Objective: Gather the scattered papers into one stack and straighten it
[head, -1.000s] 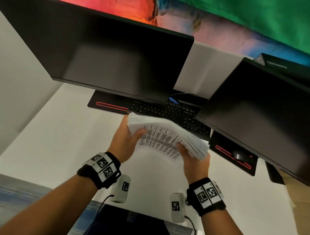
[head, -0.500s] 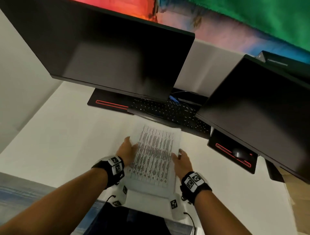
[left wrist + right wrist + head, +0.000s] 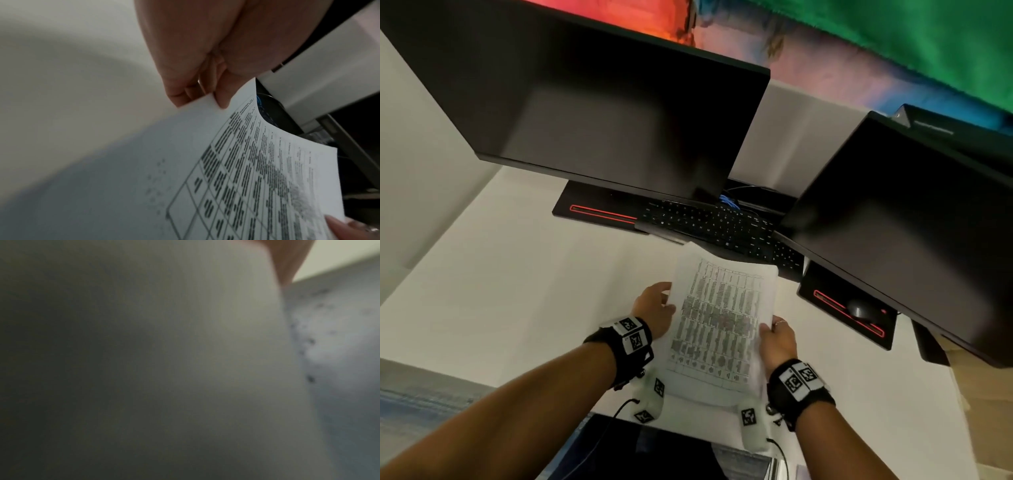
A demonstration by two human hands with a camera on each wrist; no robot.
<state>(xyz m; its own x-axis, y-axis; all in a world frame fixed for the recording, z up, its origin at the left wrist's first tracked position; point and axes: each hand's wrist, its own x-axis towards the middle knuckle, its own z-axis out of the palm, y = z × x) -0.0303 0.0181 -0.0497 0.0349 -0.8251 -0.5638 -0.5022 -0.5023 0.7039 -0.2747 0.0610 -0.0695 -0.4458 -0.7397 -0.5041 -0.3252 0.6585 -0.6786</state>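
Note:
A stack of white papers (image 3: 717,322) printed with a dense table is held above the white desk (image 3: 500,291), its long side running away from me. My left hand (image 3: 655,310) grips its left edge, thumb on top and fingers beneath. The left wrist view shows that thumb (image 3: 223,99) pinching the papers (image 3: 257,170) near a far corner. My right hand (image 3: 777,337) grips the right edge lower down. The far end of the stack curls up. The right wrist view is a blur of paper (image 3: 205,353) close to the lens.
A black keyboard (image 3: 722,229) lies just beyond the papers, under two dark monitors (image 3: 599,113) (image 3: 914,219). A black mouse (image 3: 861,308) sits on a red-lined pad (image 3: 849,308) at the right. The desk's near edge is right below my wrists.
The stack, fanned crosswise and held high near the keyboard a second ago, has turned lengthwise and come down toward me. Both hands slid to its side edges.

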